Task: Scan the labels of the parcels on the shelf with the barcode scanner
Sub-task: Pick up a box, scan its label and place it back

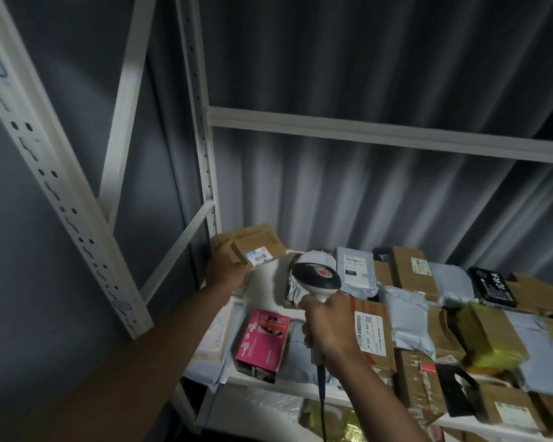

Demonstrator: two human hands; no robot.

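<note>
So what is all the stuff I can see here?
Cardboard box: one, brown, upper shelf's left end, held.
Other cardboard parcels: several, brown, both shelves.
Mailer bags: several, grey, among the boxes.
Pink box: one, lower shelf, left.
Black packet: one, upper shelf, right.
Shelf frame: white metal.
Barcode scanner: one, white and grey, centre.
Left hand: grips the cardboard box.
Right hand: grips the scanner's handle.

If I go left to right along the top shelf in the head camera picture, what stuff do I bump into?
Left hand gripping a cardboard box → barcode scanner in the right hand → grey mailer bag → tall brown box → black packet.
</note>
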